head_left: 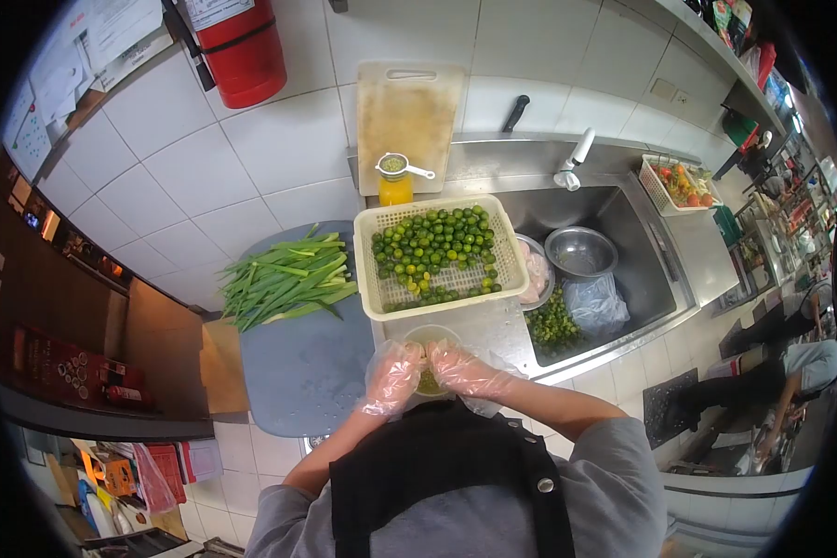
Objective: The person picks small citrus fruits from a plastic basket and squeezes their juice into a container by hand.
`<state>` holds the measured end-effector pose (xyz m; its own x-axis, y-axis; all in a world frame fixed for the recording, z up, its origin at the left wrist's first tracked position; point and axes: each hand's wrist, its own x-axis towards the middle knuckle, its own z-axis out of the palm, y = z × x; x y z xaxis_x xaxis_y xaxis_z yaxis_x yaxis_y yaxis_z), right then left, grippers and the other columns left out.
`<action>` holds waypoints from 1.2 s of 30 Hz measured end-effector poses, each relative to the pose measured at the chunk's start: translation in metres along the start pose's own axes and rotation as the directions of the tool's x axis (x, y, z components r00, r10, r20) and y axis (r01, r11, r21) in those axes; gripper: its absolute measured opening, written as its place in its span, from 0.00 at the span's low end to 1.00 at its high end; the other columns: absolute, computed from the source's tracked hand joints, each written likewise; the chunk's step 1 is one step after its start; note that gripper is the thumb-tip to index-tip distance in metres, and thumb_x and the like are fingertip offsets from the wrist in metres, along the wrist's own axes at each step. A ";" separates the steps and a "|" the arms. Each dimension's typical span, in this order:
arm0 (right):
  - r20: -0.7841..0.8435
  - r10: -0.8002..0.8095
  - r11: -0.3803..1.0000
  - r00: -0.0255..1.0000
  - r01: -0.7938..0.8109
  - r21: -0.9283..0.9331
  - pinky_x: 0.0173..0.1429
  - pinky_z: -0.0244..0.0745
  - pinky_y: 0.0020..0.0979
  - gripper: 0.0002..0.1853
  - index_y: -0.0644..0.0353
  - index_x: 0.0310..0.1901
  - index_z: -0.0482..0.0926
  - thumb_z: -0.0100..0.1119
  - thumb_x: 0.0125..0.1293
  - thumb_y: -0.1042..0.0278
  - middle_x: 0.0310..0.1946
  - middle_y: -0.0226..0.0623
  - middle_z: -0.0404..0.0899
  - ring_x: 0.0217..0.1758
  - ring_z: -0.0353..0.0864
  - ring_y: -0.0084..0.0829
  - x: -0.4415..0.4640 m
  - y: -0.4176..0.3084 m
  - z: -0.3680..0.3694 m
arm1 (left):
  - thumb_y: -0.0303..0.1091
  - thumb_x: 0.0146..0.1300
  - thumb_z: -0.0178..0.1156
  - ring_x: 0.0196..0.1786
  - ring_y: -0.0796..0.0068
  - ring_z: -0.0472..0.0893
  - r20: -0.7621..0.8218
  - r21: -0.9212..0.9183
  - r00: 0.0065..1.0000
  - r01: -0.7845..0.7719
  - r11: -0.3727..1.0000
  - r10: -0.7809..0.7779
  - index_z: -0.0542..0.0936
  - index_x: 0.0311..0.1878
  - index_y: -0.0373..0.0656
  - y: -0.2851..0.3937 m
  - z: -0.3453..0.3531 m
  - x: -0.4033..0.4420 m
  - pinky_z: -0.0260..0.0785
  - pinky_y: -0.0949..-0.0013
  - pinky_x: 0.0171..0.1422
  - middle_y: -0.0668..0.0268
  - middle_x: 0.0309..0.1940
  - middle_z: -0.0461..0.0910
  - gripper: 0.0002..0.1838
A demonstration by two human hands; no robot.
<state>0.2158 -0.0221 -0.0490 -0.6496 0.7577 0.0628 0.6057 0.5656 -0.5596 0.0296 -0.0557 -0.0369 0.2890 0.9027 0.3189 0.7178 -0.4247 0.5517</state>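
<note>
Both my hands wear clear plastic gloves and meet above a pale bowl (430, 334) at the counter's front edge. My left hand (396, 375) and my right hand (459, 366) have their fingers pressed together over the bowl. What they hold between them is too small to make out. Greenish contents show in the bowl below the fingers. Just beyond it a cream plastic basket (369, 296) holds many small green citrus fruits (437, 240), a few of them yellowish. Behind the basket a small strainer (393, 166) rests on a container of orange liquid (396, 192).
Green stalks (293, 276) lie on a grey board (298, 372) at left. The sink (614, 206) holds a metal bowl (581, 252), a plastic bag (597, 305) and cut green pieces (552, 325). A cutting board (409, 112) leans on the wall. Another person (763, 381) stands far right.
</note>
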 end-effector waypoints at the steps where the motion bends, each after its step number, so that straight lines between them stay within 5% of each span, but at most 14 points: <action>1: -0.009 0.007 0.997 1.000 -0.006 0.071 0.45 0.74 0.50 0.08 0.66 0.42 0.70 0.44 0.69 0.71 0.34 0.56 0.77 0.41 0.79 0.54 0.000 0.000 -0.001 | 0.29 0.57 0.59 0.40 0.46 0.76 0.005 0.006 1.000 0.010 1.000 -0.010 0.78 0.44 0.44 0.000 0.001 0.000 0.70 0.48 0.43 0.52 0.36 0.76 0.11; 5: 0.005 0.037 0.997 0.999 -0.038 0.066 0.40 0.79 0.49 0.10 0.68 0.44 0.69 0.43 0.71 0.69 0.30 0.57 0.80 0.37 0.83 0.56 -0.002 -0.014 -0.013 | 0.28 0.56 0.59 0.40 0.46 0.76 0.009 0.048 1.000 -0.018 0.999 0.018 0.77 0.43 0.45 -0.001 0.000 0.001 0.70 0.48 0.42 0.52 0.34 0.75 0.11; 10: -0.016 -0.125 0.948 0.992 0.114 -0.298 0.25 0.78 0.43 0.08 0.66 0.38 0.69 0.52 0.65 0.69 0.18 0.48 0.77 0.20 0.83 0.45 -0.001 -0.012 -0.007 | 0.26 0.56 0.57 0.40 0.45 0.77 0.001 0.024 0.998 -0.060 0.998 0.060 0.76 0.44 0.42 -0.003 0.000 -0.002 0.70 0.47 0.43 0.49 0.35 0.76 0.11; 14: -0.049 -0.184 0.942 0.982 0.162 -0.295 0.22 0.77 0.43 0.08 0.66 0.37 0.69 0.53 0.63 0.70 0.16 0.46 0.77 0.18 0.82 0.43 0.002 -0.012 -0.011 | 0.28 0.58 0.58 0.40 0.45 0.77 0.026 0.024 0.999 -0.026 0.999 0.026 0.77 0.42 0.42 0.005 -0.009 0.001 0.70 0.48 0.43 0.50 0.34 0.77 0.08; 16: 0.135 0.031 0.941 0.990 0.017 -0.337 0.31 0.81 0.41 0.09 0.67 0.40 0.70 0.52 0.67 0.69 0.22 0.50 0.79 0.27 0.85 0.43 0.003 -0.015 -0.014 | 0.29 0.60 0.60 0.40 0.45 0.77 0.036 -0.308 0.984 0.178 0.935 -0.175 0.78 0.40 0.42 0.012 -0.011 0.002 0.70 0.49 0.44 0.52 0.35 0.78 0.06; 17: 0.134 0.032 0.941 0.990 0.016 -0.337 0.31 0.81 0.41 0.09 0.67 0.40 0.70 0.52 0.67 0.69 0.22 0.50 0.79 0.27 0.85 0.43 0.001 -0.010 -0.008 | 0.29 0.60 0.60 0.40 0.45 0.77 0.036 -0.308 0.984 0.177 0.935 -0.174 0.78 0.40 0.42 0.010 -0.011 0.001 0.70 0.49 0.44 0.52 0.35 0.78 0.06; 19: 0.040 0.180 0.961 0.983 -0.184 0.205 0.47 0.81 0.39 0.12 0.66 0.48 0.71 0.48 0.72 0.66 0.36 0.55 0.80 0.42 0.85 0.45 0.003 -0.009 -0.005 | 0.29 0.60 0.61 0.39 0.47 0.76 -0.096 -0.182 0.994 0.034 0.983 -0.052 0.80 0.38 0.43 0.005 -0.015 0.003 0.70 0.51 0.44 0.54 0.35 0.78 0.04; 23: 0.071 0.348 0.833 0.935 -0.343 0.433 0.56 0.77 0.46 0.15 0.67 0.50 0.71 0.46 0.71 0.63 0.44 0.60 0.80 0.50 0.81 0.57 0.008 -0.031 -0.033 | 0.27 0.60 0.61 0.38 0.49 0.76 -0.168 -0.189 0.984 0.031 0.981 -0.064 0.81 0.39 0.43 0.010 -0.017 0.006 0.70 0.53 0.44 0.55 0.34 0.78 0.05; 25: 0.280 0.435 0.552 0.856 -0.499 0.668 0.63 0.70 0.48 0.20 0.67 0.58 0.70 0.46 0.70 0.63 0.53 0.63 0.76 0.58 0.77 0.57 0.006 -0.019 -0.015 | 0.26 0.60 0.60 0.38 0.52 0.76 -0.179 -0.359 0.969 0.096 0.928 -0.170 0.82 0.38 0.43 0.010 -0.012 0.004 0.69 0.54 0.43 0.57 0.32 0.78 0.04; 26: 0.280 0.437 0.549 0.855 -0.500 0.670 0.63 0.70 0.48 0.20 0.67 0.58 0.70 0.46 0.70 0.63 0.53 0.63 0.76 0.58 0.77 0.57 0.004 -0.013 -0.004 | 0.26 0.60 0.60 0.38 0.52 0.76 -0.176 -0.360 0.970 0.096 0.928 -0.169 0.82 0.38 0.43 0.004 -0.008 0.004 0.69 0.54 0.43 0.57 0.32 0.78 0.04; 28: 0.075 0.498 0.736 0.864 -0.466 0.491 0.61 0.72 0.47 0.21 0.64 0.60 0.71 0.51 0.70 0.63 0.54 0.62 0.76 0.56 0.78 0.56 -0.001 -0.002 0.019 | 0.29 0.58 0.59 0.40 0.52 0.77 -0.076 -0.122 0.992 -0.108 0.987 0.100 0.81 0.38 0.43 -0.010 0.002 0.002 0.70 0.55 0.46 0.58 0.40 0.80 0.06; 32: 0.158 0.309 0.619 0.938 -0.324 0.715 0.60 0.72 0.46 0.20 0.66 0.57 0.74 0.54 0.70 0.61 0.53 0.60 0.78 0.55 0.78 0.56 -0.005 0.007 0.017 | 0.32 0.55 0.61 0.41 0.54 0.77 0.007 -0.058 0.999 0.043 0.997 -0.043 0.81 0.37 0.46 -0.008 0.010 -0.004 0.70 0.55 0.46 0.59 0.39 0.80 0.06; 34: 0.309 0.200 0.907 0.930 -0.295 0.301 0.58 0.74 0.44 0.20 0.67 0.55 0.75 0.57 0.70 0.60 0.50 0.57 0.79 0.54 0.80 0.53 0.000 -0.026 -0.041 | 0.32 0.59 0.59 0.43 0.53 0.77 0.073 0.130 0.993 -0.097 0.987 0.088 0.81 0.39 0.46 0.008 -0.013 0.009 0.69 0.53 0.48 0.59 0.37 0.80 0.06; 36: 0.257 0.233 0.921 0.938 -0.298 0.251 0.55 0.75 0.40 0.18 0.67 0.54 0.76 0.57 0.70 0.61 0.47 0.52 0.81 0.50 0.81 0.48 -0.005 -0.027 -0.035 | 0.32 0.58 0.60 0.45 0.54 0.77 0.074 0.103 0.988 -0.146 0.984 0.139 0.82 0.41 0.47 0.016 -0.018 0.015 0.69 0.53 0.50 0.59 0.38 0.80 0.08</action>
<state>0.2190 -0.0300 -0.0060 -0.5864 0.7585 -0.2842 0.6359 0.2138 -0.7416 0.0339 -0.0503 -0.0098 0.4319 0.8375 0.3346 0.7291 -0.5426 0.4171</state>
